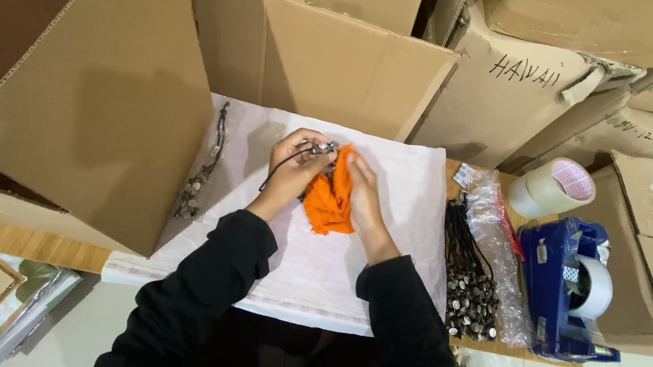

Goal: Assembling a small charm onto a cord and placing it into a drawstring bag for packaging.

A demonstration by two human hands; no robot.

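Note:
My left hand (298, 167) pinches a black cord necklace (307, 150) with small metal beads, its loop hanging to the left of the fingers. My right hand (360, 192) grips a bright orange cloth (329, 200), bunched up between both hands and pressed against the necklace. Both hands are over a white sheet (308, 264) spread on the wooden table. Black sleeves cover both arms.
Another beaded cord (202, 172) lies at the sheet's left edge. A bundle of black cords with metal beads (468, 280) and a clear plastic bag (502, 238) lie right. A blue tape dispenser (572, 280) and tape roll (552, 188) stand far right. Cardboard boxes (105, 90) surround the table.

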